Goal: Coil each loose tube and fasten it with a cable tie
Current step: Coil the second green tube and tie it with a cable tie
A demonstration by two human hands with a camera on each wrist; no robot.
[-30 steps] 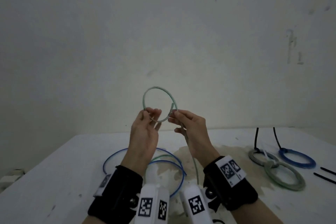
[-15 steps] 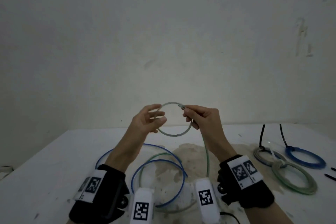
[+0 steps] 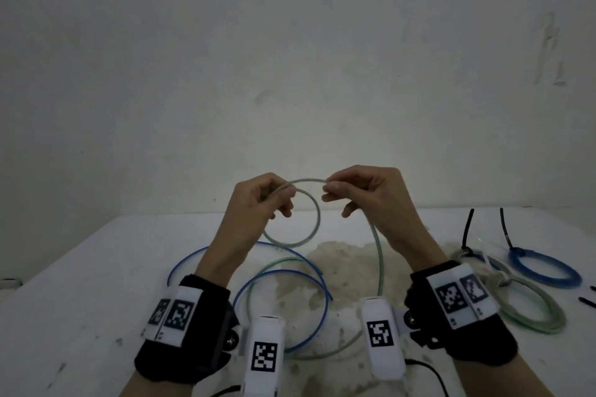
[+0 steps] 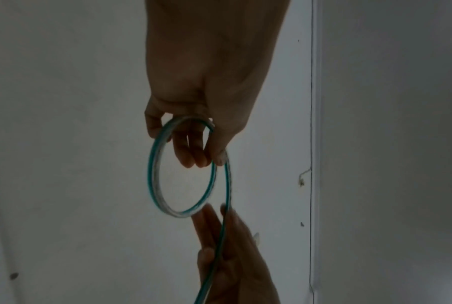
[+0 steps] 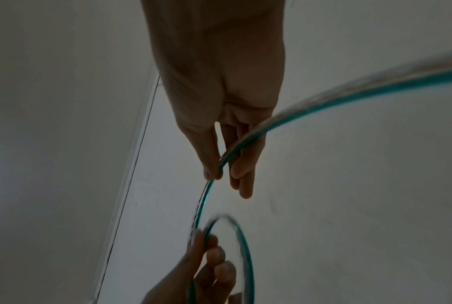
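Your hands have dropped lower since before; left hand (image 3: 258,203) pinches the round coil of clear green-striped tube (image 3: 314,226), right hand (image 3: 371,193) pinches its smooth trailing length.

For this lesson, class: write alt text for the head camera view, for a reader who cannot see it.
Two hands wind a green-striped clear tube into a coil above a white table: the left hand holds the loop, the right hand pinches the next turn. A loose blue tube lies below; tied coils sit right.
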